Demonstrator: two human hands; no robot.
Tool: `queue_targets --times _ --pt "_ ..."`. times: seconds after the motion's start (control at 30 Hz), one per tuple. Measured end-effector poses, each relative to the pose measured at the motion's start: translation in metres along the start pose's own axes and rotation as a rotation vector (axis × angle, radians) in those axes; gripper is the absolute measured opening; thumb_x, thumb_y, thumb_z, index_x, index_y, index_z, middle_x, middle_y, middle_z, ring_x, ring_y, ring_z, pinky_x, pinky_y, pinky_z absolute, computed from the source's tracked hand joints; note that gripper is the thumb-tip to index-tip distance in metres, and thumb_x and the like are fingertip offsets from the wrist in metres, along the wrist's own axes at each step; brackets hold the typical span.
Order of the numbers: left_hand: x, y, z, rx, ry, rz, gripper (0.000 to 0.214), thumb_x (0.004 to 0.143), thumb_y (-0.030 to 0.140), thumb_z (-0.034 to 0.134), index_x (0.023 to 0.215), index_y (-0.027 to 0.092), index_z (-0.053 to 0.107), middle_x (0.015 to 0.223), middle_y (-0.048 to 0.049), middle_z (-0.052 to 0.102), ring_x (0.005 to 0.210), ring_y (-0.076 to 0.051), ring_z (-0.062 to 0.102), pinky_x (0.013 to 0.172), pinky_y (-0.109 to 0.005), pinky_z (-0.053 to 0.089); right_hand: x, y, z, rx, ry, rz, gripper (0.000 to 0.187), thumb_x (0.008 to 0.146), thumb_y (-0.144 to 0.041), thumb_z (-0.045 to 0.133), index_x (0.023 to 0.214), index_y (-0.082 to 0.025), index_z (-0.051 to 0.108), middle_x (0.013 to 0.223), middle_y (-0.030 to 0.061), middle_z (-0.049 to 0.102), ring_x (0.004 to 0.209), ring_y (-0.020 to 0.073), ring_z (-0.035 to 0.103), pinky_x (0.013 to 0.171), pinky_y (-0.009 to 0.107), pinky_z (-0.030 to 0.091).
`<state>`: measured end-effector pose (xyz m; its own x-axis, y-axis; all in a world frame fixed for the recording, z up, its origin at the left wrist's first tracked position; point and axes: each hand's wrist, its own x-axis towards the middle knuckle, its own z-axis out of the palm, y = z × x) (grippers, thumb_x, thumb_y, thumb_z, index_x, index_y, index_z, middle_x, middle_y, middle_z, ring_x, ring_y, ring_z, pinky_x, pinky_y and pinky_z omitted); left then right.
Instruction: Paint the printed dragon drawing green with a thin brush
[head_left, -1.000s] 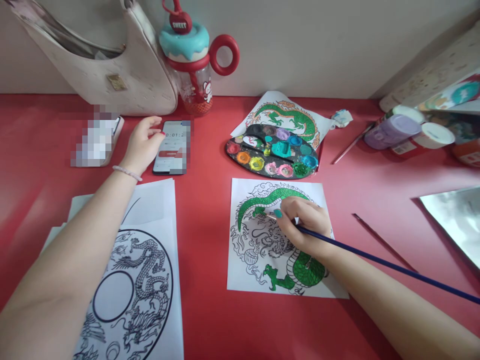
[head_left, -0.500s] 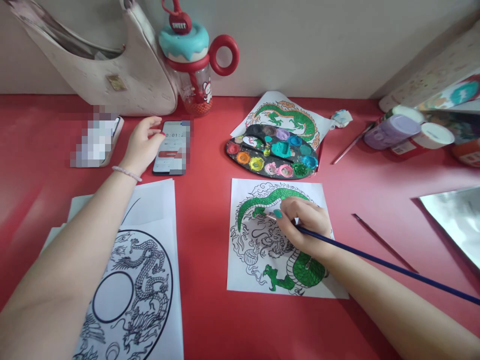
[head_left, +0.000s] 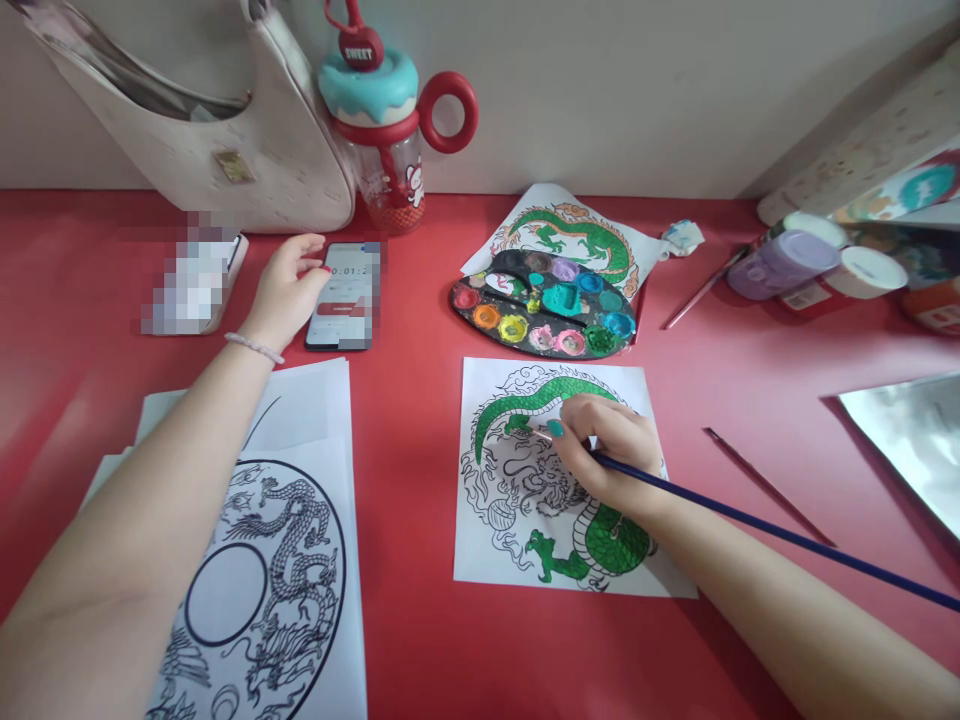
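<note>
My right hand (head_left: 611,447) pinches a long blue paintbrush (head_left: 750,523), its tip on the green dragon's body on a white colouring sheet (head_left: 487,555) on the red table. The handle runs off to the lower right. My left hand (head_left: 289,288) rests with loosely curled fingers beside a phone (head_left: 343,296), thumb touching its left edge. A black palette (head_left: 544,305) with many paint wells lies just beyond the sheet.
A second dragon line drawing (head_left: 277,570) lies at the lower left. A cream handbag (head_left: 225,140) and a teal-lidded bottle (head_left: 379,130) stand at the wall. Paint jars (head_left: 817,260) sit far right, two spare brushes (head_left: 769,487) lie on the table, and a finished dragon sheet (head_left: 570,225) sits behind the palette.
</note>
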<state>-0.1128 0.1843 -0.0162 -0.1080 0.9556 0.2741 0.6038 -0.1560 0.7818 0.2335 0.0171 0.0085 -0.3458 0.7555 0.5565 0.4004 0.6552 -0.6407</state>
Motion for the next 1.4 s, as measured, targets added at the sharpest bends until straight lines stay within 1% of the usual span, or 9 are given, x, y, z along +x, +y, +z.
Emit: queue_targets --times 0.33,0.5,0.7,0.87,1.1,1.23,1.4 --pt "-0.001 0.002 -0.001 -0.012 -0.010 -0.008 0.048 0.073 0.007 0.053 0.121 0.011 0.055 0.128 -0.0125 0.057 0.105 -0.019 0.059 0.098 -0.039 0.046 -0.001 0.001 0.000 0.008 -0.012 0.005 0.032 0.078 -0.002 0.052 0.066 -0.020 0.029 0.055 -0.0057 0.032 0.051 0.0057 0.033 0.049 0.022 0.029" --pt "-0.003 0.008 -0.002 0.034 -0.028 -0.018 0.045 0.076 0.008 0.053 0.121 0.014 0.052 0.129 -0.0084 0.056 0.105 -0.015 0.059 0.099 -0.036 0.047 -0.001 0.001 0.000 0.003 -0.005 -0.006 0.031 0.079 -0.003 0.051 0.065 -0.020 0.029 0.055 -0.0057 0.032 0.051 0.0056 0.033 0.049 0.022 0.029" --pt "-0.005 0.014 -0.003 0.052 -0.038 -0.036 0.043 0.079 0.009 0.052 0.122 0.013 0.050 0.130 -0.0066 0.056 0.105 -0.014 0.058 0.101 -0.038 0.046 -0.002 0.001 0.000 -0.001 -0.005 -0.004 0.031 0.080 -0.003 0.050 0.066 -0.020 0.029 0.055 -0.0054 0.032 0.051 0.0056 0.033 0.048 0.022 0.029" --pt "-0.005 0.013 -0.003 0.056 -0.051 -0.041 0.042 0.080 0.010 0.053 0.122 0.014 0.049 0.131 -0.0052 0.055 0.106 -0.013 0.057 0.102 -0.040 0.046 -0.002 0.001 0.000 0.010 -0.007 0.003 0.032 0.079 -0.002 0.051 0.066 -0.020 0.028 0.055 -0.0057 0.030 0.051 0.0053 0.032 0.049 0.021 0.028" --pt "-0.003 0.009 -0.005 0.047 -0.075 -0.019 0.040 0.081 0.011 0.052 0.121 0.015 0.049 0.132 -0.0044 0.055 0.105 -0.012 0.056 0.102 -0.042 0.045 -0.002 0.002 0.000 0.014 -0.008 0.005 0.032 0.078 -0.001 0.052 0.066 -0.019 0.029 0.056 -0.0058 0.031 0.052 0.0050 0.033 0.049 0.021 0.028" --pt "-0.003 0.008 -0.005 0.063 -0.085 -0.013 0.040 0.082 0.012 0.051 0.122 0.014 0.047 0.133 -0.0060 0.053 0.107 -0.013 0.055 0.103 -0.043 0.044 -0.001 0.002 0.000 0.006 -0.006 0.008 0.031 0.078 -0.001 0.052 0.066 -0.019 0.029 0.057 -0.0056 0.033 0.052 0.0049 0.034 0.049 0.021 0.029" --pt "-0.002 0.008 -0.004 0.068 -0.069 -0.016 0.042 0.081 0.010 0.051 0.123 0.013 0.048 0.130 -0.0071 0.054 0.107 -0.013 0.056 0.102 -0.041 0.045 -0.002 0.001 0.000 0.005 -0.008 0.002 0.031 0.078 -0.001 0.051 0.066 -0.020 0.029 0.056 -0.0058 0.032 0.052 0.0051 0.033 0.049 0.021 0.028"
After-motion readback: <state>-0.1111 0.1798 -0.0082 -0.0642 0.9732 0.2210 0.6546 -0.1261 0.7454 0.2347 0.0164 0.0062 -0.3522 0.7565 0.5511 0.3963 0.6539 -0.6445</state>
